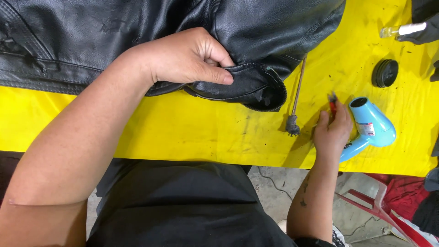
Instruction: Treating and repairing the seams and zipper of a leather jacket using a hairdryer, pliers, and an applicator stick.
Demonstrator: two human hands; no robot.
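Observation:
A black leather jacket (137, 32) lies across the far part of a yellow table (206, 132). My left hand (187, 57) grips a folded edge of the jacket near its zipper (274, 75), thumb pressed on top. My right hand (333, 130) rests on the table to the right, fingers closed on a small red-handled tool (332, 104). A light blue hair dryer (371, 126) lies just right of that hand, touching it.
A thin brush with a dark tip (295, 103) lies between jacket and right hand. A black round lid (385, 73) and a small clear bottle (402, 30) sit at the far right. A red plastic chair (384, 208) stands below the table edge.

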